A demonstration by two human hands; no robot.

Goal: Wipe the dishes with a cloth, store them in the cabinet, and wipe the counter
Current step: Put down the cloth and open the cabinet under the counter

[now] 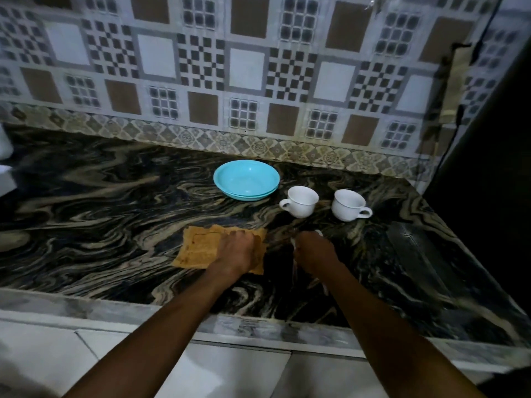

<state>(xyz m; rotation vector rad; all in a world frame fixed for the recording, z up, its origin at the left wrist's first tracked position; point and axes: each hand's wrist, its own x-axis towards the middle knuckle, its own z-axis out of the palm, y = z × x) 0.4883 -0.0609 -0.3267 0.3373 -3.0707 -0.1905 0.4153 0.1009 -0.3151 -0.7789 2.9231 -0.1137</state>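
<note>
Both forearms reach over the counter (pixel 100 196); left hand (pixel 237 249) presses the tan cloth (pixel 201 248) flat, right hand (pixel 314 251) beside it grips something white, unclear; beyond the cloth, stacked blue bowls (pixel 246 179), two white cups (pixel 301 201)

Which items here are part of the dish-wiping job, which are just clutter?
Job: orange-brown cloth under the left hand; stacked turquoise bowls; two white ceramic cups; small white item, hard to identify, in the right hand; dark swirled stone counter.
Lying about: white object at the left edge; beige cloth hanging on the wall.
</note>
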